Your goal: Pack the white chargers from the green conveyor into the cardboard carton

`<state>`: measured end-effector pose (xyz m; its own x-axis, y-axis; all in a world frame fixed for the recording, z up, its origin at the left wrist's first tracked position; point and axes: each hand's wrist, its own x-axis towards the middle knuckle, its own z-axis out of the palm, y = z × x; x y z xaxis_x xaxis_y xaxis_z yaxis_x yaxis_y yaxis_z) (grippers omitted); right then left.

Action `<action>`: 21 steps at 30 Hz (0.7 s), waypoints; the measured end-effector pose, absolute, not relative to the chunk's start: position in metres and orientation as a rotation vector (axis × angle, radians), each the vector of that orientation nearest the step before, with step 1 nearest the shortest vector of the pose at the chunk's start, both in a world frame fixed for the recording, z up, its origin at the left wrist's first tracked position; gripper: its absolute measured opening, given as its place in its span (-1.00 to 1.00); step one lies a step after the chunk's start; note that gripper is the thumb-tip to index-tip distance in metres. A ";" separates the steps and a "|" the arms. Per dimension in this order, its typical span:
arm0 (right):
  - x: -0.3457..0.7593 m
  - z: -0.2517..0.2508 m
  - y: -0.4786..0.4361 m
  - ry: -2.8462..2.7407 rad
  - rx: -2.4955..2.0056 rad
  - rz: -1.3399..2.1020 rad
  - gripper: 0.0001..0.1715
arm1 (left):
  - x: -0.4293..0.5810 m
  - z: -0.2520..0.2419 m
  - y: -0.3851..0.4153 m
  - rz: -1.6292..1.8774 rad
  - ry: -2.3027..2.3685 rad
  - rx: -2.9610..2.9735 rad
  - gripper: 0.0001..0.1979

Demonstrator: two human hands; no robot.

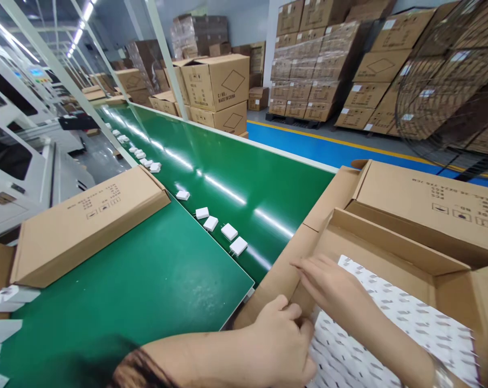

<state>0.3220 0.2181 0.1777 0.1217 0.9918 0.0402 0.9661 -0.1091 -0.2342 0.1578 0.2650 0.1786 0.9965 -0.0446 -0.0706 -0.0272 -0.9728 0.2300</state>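
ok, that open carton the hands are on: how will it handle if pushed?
The open carton looks packed with white printed packs, so it is probably heavy. With its broad base it should slide, not tip. The side flap at the left hand and right hand looks corrugated: likely stiff, hinging at its crease.

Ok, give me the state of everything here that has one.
Carton, flaps open, filled with white packs.
Left hand, curled around the carton's near wall.
Right hand, open, fingers flat on that wall.
Flat box, folded shut, lying on the green table.
White plugs, loose in a row on the belt.
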 end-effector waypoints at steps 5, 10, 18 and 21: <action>0.294 0.172 0.310 -2.215 -2.030 0.258 -0.66 | 0.151 0.180 0.267 -0.113 -0.035 2.905 -0.74; 0.268 0.154 0.342 -2.382 -1.962 0.361 -0.83 | 0.117 0.197 0.301 0.328 0.222 2.676 -0.79; 0.252 0.168 0.375 -2.086 -2.361 0.413 -0.71 | 0.093 0.155 0.366 0.563 1.018 2.381 -0.72; 0.239 0.168 0.395 -1.946 -2.446 0.547 -0.69 | 0.106 0.151 0.389 0.378 1.185 2.549 -0.74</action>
